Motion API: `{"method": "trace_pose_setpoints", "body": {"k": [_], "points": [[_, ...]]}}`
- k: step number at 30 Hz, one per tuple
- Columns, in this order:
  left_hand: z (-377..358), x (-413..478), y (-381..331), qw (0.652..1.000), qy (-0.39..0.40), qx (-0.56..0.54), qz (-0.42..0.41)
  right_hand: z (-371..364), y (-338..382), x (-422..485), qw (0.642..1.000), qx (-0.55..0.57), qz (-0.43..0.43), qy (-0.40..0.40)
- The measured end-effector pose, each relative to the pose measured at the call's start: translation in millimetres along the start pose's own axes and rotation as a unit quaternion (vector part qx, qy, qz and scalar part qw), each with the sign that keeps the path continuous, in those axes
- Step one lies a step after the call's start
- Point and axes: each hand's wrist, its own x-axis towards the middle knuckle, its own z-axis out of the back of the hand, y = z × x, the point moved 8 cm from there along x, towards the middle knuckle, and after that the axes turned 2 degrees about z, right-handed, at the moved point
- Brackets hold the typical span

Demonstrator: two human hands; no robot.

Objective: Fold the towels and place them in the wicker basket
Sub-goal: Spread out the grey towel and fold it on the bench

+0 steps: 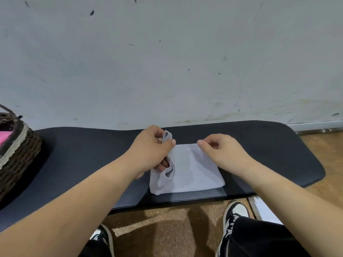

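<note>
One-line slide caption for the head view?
Both hands, left and right, pinch a folded pale towel on a dark mat; wicker basket at left.

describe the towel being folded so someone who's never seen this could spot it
Find the black mat against the wall. At its middle, both hands pinch a pale grey towel, the only cloth on the mat; the pink one sits in the wicker basket at far left.

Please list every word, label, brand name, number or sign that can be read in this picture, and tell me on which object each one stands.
There is no readable text in this picture.
Black-and-white sneakers: no legible brand mark or lettering.
Pale grey folded towel: plain, no label visible.
Dark brown wicker basket: no tag with writing.
Black foam mat: no print.
Grey wall: only scuffs and dark marks, no letters.
</note>
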Motion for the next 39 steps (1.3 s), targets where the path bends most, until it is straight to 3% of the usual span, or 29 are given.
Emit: {"method": "trace_pose_setpoints", "body": {"k": [7, 14, 17, 19, 22, 29, 31, 34, 37, 39], "points": [[-81.7, 18.4, -12.9, 0.998, 0.041, 0.054, -0.008, -8.7, -26.5, -10.0, 0.968, 0.214, -0.116, 0.065], [-108.3, 14.7, -6.2, 0.993, 0.113, 0.035, 0.0, -22.9, -44.3, -13.9, 0.929, 0.291, -0.199, 0.117], [-101.3, 8.7, -11.0, 0.984, 0.149, 0.085, -0.054, -23.7, -39.8, -12.5, 0.949, 0.239, -0.171, 0.115], [-87.8, 4.8, -15.5, 0.961, 0.113, 0.208, -0.145, -25.8, -37.3, -10.2, 0.968, 0.187, -0.142, 0.087], [-74.6, -1.3, -18.9, 0.886, 0.06, 0.38, -0.259, -22.4, -36.7, -0.9, 0.989, 0.093, -0.105, 0.046], [-101.0, -6.8, 27.8, 0.794, 0.156, 0.547, -0.213, -15.5, -58.1, 6.4, 0.989, 0.005, -0.143, 0.04], [-101.5, -3.6, 28.9, 0.794, 0.149, 0.55, -0.213, -4.5, -53.9, 6.7, 0.991, -0.048, -0.123, 0.021], [-97.4, -1.0, 27.8, 0.803, 0.161, 0.531, -0.217, 13.6, -31.8, 5.5, 0.997, -0.074, -0.024, 0.001], [-87.3, 0.1, 20.3, 0.849, 0.15, 0.455, -0.223, 1.5, -11.9, -6.2, 0.988, -0.091, 0.08, 0.094], [-71.3, 5.4, 14.0, 0.888, 0.098, 0.4, -0.205, -17.1, -16.9, -16.1, 0.973, -0.116, 0.083, 0.179]]}}
